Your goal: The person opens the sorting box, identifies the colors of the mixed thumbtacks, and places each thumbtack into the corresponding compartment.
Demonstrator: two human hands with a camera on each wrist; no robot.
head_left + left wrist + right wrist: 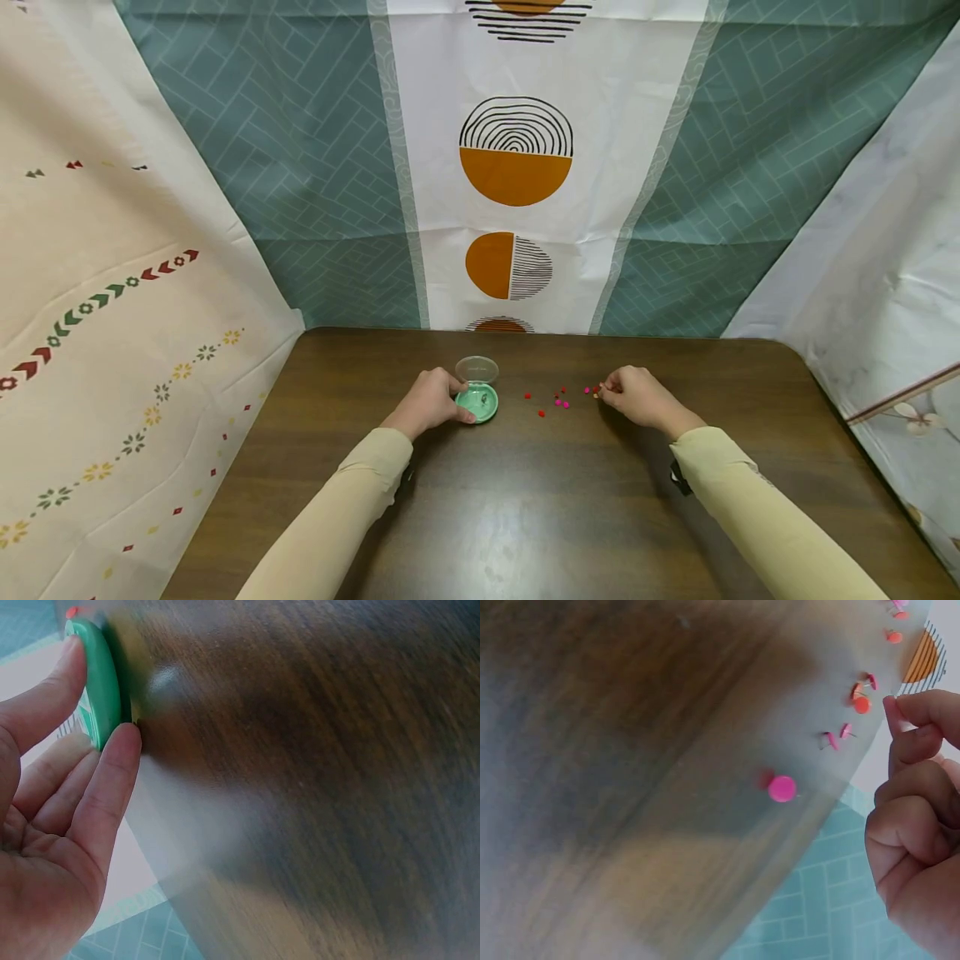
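Observation:
A round green container (488, 403) sits on the table with its clear lid (477, 369) flipped open at the back; a small dark bit shows inside. My left hand (435, 404) grips its left rim between thumb and fingers, and the left wrist view shows the green side (101, 682) close up. Red, pink and orange thumbtacks (782, 789) lie scattered to the container's right. At the right end of this scatter is my right hand (633, 396), fingers curled and fingertips (894, 705) brought together beside a red tack (597, 389). I cannot tell whether they pinch a tack.
The brown wooden table (495, 500) ends at a back edge, where a patterned teal and white cloth (330, 167) hangs. Other printed cloths hang at the left and right sides. Several tacks, such as a red one (542, 413), lie between the two hands.

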